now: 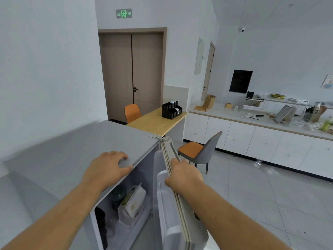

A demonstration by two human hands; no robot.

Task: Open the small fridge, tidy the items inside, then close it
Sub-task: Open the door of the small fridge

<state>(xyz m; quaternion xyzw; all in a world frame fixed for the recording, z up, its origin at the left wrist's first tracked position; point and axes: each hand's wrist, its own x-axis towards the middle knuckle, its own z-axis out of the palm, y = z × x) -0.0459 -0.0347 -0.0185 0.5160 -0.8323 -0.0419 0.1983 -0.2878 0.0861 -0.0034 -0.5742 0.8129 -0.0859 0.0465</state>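
— Grey fridge stood at six o'clock; why the left hand spread open on top?
— Bracing it while the right hand gripped the door, a carton inside.

One small grey fridge stands near, with one grey door swung open, and two bare hands are on it: the left hand and the right hand. Inside show one white-and-yellow carton, one dark round jar and one black item too dim to identify. Farther off are two orange-seated chairs, one light wooden surface carrying one black organiser, one brown double door and one green exit sign.
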